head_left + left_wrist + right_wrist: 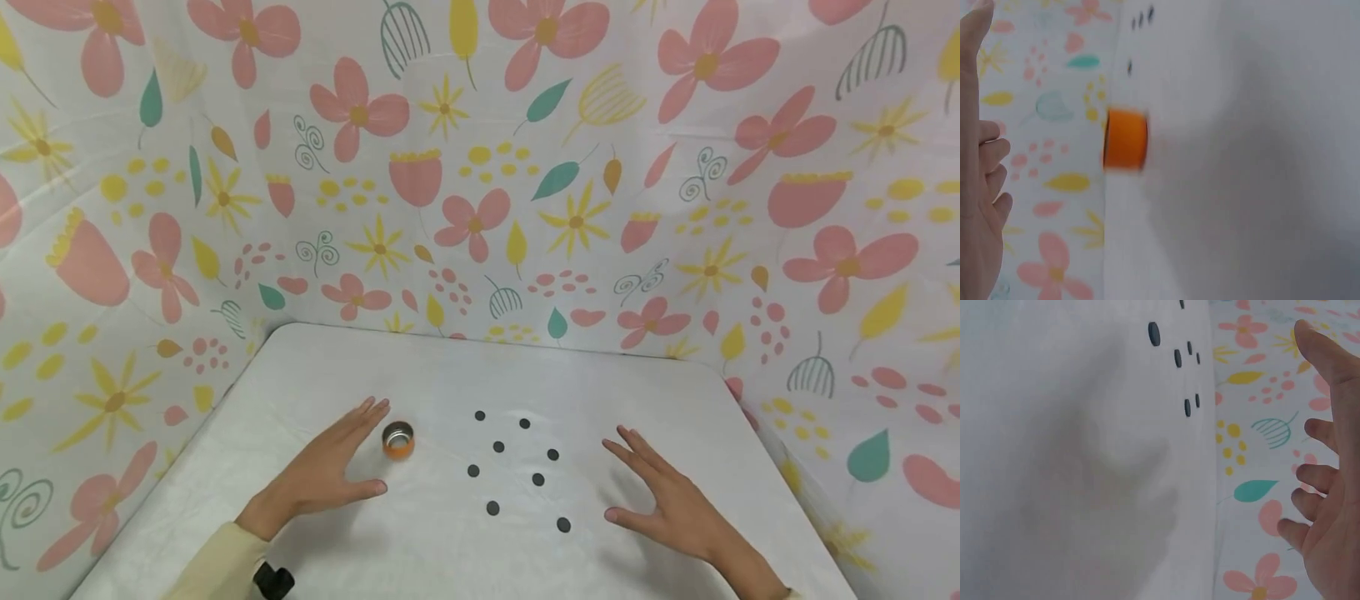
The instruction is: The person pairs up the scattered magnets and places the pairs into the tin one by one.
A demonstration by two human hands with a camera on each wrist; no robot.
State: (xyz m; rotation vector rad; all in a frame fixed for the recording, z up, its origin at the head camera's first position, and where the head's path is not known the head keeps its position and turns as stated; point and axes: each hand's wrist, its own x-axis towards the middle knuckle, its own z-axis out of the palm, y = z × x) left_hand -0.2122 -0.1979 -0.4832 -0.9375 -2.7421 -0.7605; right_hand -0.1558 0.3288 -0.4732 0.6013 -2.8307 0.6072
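A small orange cup (398, 441) with a shiny metal inside stands upright on the white table, left of the middle. Close beside it my left hand (326, 467) hovers with fingers extended and thumb apart, holding nothing. In the left wrist view the same orange cup (1126, 140) appears from the side, clear of the left hand (982, 156). Several flat black discs (537, 480) lie scattered to the right of the cup. Beyond them on the right my right hand (667, 504) is held in the air, fingers spread, touching nothing. The right wrist view shows discs (1154, 334) and the right hand (1329, 481).
The white tabletop (420, 550) has rounded back corners. A flower-patterned cloth (480, 275) stands as a wall behind it and along both sides. A black device (274, 581) sits at the left wrist, by the sleeve (221, 567).
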